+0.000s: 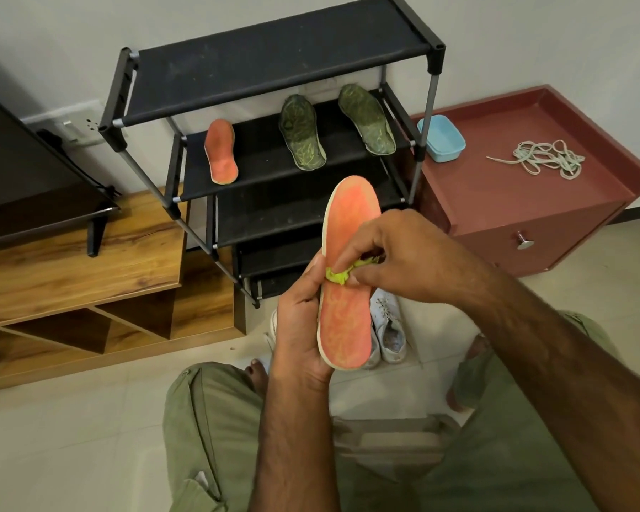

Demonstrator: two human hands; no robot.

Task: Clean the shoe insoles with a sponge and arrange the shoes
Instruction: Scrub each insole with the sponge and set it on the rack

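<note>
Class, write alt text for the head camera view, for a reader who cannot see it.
A person's left hand holds an orange insole while the right hand presses a yellow-green sponge on it. Behind, a black shoe rack holds three more insoles.

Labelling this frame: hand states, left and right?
Left hand: holding the orange insole.
Right hand: pinching the yellow-green sponge against it.
</note>
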